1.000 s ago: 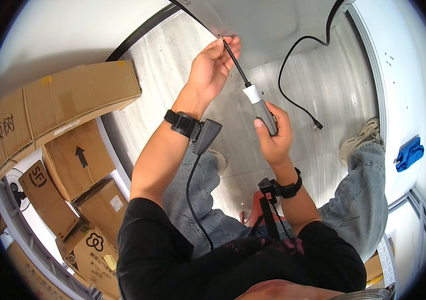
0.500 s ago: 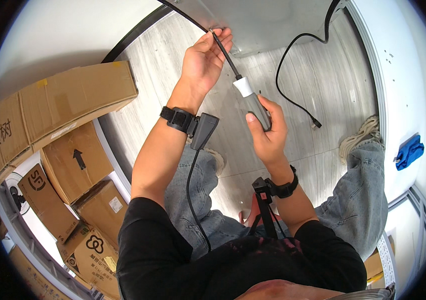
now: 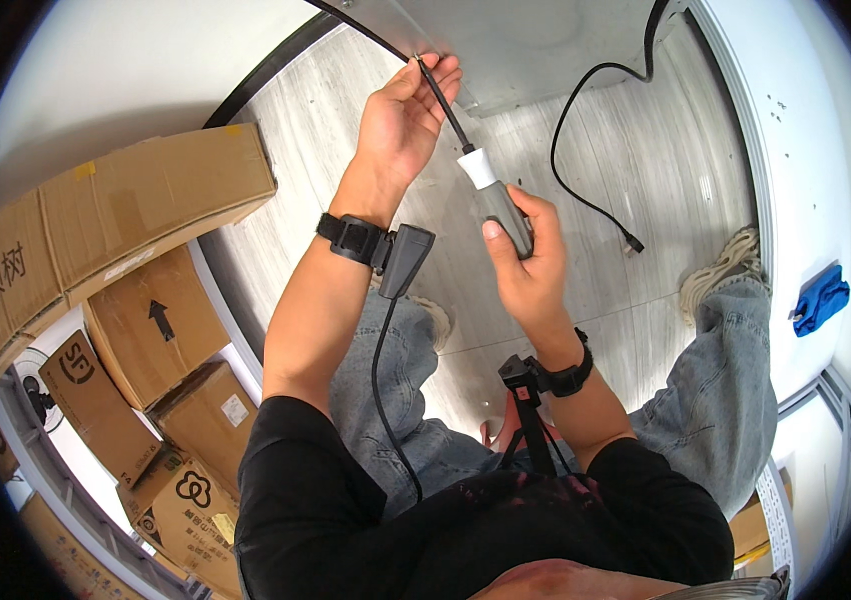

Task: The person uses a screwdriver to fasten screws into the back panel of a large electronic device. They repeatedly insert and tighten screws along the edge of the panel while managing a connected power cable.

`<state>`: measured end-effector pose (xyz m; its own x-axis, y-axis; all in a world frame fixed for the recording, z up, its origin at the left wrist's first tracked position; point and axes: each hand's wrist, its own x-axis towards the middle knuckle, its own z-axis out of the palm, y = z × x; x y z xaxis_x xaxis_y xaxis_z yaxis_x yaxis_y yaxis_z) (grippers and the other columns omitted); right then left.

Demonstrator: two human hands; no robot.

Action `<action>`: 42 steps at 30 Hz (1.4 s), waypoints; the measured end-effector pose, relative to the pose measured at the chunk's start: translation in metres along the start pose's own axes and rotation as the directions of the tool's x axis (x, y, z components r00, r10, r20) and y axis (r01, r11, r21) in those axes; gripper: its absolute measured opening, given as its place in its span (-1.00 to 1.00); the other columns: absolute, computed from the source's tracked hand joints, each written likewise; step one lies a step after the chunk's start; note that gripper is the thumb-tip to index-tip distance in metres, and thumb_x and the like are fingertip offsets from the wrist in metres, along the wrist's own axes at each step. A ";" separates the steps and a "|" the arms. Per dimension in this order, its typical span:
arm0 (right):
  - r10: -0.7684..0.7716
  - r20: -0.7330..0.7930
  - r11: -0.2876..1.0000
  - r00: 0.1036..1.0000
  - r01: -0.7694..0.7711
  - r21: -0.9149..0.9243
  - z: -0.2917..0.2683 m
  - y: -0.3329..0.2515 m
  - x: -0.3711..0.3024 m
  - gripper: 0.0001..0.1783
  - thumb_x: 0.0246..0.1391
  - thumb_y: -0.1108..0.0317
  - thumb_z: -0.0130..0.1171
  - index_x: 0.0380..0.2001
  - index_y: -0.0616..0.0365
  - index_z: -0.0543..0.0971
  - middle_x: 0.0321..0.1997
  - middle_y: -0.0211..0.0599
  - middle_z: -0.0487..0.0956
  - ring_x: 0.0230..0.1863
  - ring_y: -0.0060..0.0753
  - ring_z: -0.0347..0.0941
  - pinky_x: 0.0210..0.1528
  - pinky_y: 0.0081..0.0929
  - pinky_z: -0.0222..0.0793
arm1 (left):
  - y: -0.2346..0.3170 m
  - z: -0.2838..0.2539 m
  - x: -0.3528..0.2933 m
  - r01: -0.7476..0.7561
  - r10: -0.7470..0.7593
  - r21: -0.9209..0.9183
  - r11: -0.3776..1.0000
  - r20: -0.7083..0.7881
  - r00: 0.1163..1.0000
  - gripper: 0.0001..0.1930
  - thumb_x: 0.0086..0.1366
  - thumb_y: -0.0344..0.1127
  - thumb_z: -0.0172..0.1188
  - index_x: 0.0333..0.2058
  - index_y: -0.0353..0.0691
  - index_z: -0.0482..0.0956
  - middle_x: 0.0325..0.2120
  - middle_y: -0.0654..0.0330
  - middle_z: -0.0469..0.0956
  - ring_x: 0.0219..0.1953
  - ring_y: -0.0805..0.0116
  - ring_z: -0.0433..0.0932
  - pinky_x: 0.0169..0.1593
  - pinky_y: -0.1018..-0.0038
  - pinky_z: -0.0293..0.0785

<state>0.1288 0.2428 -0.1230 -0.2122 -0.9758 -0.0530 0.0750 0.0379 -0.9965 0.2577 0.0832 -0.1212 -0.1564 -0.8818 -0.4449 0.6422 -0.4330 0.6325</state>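
My right hand (image 3: pixel 534 262) is wrapped round the grey and white handle of a screwdriver (image 3: pixel 506 222). Its black shaft slants up and left to my left hand (image 3: pixel 404 125). The left thumb and forefinger pinch at the screwdriver's tip, where a small metallic bit shows, too small to name; the other fingers curve loosely, palm up. Just beyond the fingertips stands a grey metal panel (image 3: pixel 536 50). A black cable (image 3: pixel 371 35) runs down from the upper left and passes behind the left fingertips.
A second black cable (image 3: pixel 558 150) hangs from the panel's right side, its plug (image 3: pixel 634 243) on the wood-look floor (image 3: pixel 346 80). Cardboard boxes (image 3: pixel 156 205) are stacked on the left. A blue cloth (image 3: pixel 822 300) lies at the right by a white wall. My legs (image 3: pixel 386 350) flank the work area.
Both hands and the screwdriver have shifted slightly to the left and up. The grips look the same, and the tip stays at the left fingertips.
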 end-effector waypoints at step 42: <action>0.084 -0.217 0.976 0.973 -0.124 -0.177 0.021 -0.002 0.000 -0.66 0.14 0.16 0.06 -0.30 0.30 0.44 -0.64 -0.27 0.45 -0.62 -0.31 0.38 -0.48 -0.34 0.32 | 0.003 0.006 -0.003 -0.045 0.044 0.183 0.982 0.011 0.999 -0.71 0.36 -0.35 -0.21 -0.18 -0.45 0.42 -0.10 -0.13 0.44 0.06 -0.01 0.36 0.24 0.28 0.21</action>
<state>0.1490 0.2382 -0.1194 -0.4112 -0.8992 -0.1493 -0.0731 0.1958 -0.9779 0.2551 0.0834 -0.1142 -0.1361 -0.9019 -0.4100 0.5006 -0.4197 0.7571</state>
